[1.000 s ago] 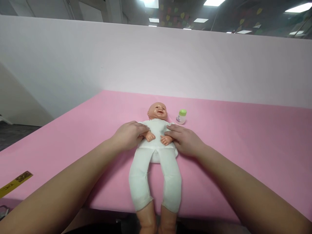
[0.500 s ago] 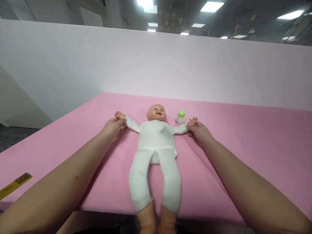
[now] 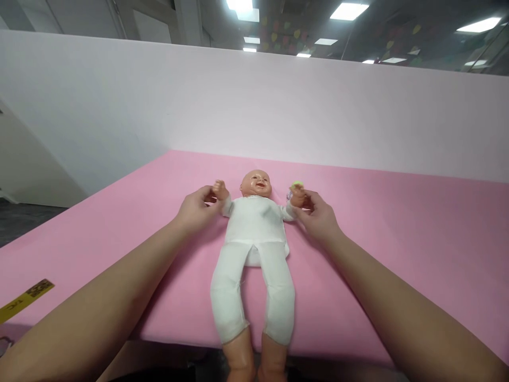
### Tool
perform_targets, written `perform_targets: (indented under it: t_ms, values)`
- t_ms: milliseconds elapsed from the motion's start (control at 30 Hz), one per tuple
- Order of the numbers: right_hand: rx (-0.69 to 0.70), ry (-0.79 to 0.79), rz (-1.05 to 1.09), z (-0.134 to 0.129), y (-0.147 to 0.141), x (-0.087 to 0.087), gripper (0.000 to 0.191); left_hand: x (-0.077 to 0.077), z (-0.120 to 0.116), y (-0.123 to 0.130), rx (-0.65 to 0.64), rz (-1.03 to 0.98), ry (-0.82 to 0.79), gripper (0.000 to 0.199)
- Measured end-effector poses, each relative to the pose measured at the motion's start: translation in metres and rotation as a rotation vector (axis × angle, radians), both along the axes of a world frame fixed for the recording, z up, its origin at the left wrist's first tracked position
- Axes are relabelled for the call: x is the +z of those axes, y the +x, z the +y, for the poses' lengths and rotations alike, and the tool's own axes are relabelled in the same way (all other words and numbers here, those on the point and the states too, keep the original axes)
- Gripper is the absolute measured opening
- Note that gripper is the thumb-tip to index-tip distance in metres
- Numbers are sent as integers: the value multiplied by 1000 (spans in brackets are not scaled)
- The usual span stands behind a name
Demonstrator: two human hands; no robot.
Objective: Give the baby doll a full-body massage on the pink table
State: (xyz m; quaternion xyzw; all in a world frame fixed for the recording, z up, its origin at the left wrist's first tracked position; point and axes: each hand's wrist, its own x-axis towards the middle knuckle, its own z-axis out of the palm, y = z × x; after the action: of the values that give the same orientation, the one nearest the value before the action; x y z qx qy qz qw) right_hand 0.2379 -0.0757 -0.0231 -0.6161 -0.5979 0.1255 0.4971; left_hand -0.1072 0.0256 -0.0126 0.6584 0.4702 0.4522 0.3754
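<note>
A baby doll (image 3: 256, 225) with a white cloth body lies on its back, its head away from me and its lower legs over the table's front edge. My left hand (image 3: 200, 209) is closed round the doll's arm at the wrist, on the left of the picture. On the other side my right hand (image 3: 318, 215) grips the opposite wrist between thumb and fingers. Both doll arms are raised and bent inward, close to the torso. Behind the doll's right-side hand, a small jar with a green lid (image 3: 297, 183) is mostly hidden.
The doll rests on a pink-covered table (image 3: 397, 254). A white partition (image 3: 298, 106) stands along its far side. A yellow strip with a printed code (image 3: 26, 301) lies at the near left edge.
Both my hands have moved inward, bringing the doll's outstretched arms up and closer to its body. The jar, visible before, is now largely covered by the doll's hand.
</note>
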Motion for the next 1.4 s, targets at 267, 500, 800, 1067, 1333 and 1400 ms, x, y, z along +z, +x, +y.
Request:
perform_targets:
  t_ms: [267,500,800,1067,1333,1400]
  values:
    - [375,23,-637,-23,-36,21,39,10,-16,3,-372,659,440,25]
    - [360,24,-659,-21,-38,17,35,6,-17,8,-381,810,534,21]
    - [140,-80,136,4,-5,-9,37,1,-9,2,-252,455,321,30]
    - [-234,-228,247,29,67,-33,56,-28,41,-25,-37,-172,-184,36]
    - [-347,-393,-77,29,73,-32,82,-39,65,-34,-12,-473,-547,33]
    - [-343,-380,-46,28,71,-31,80,-38,63,-33,-13,-475,-550,37]
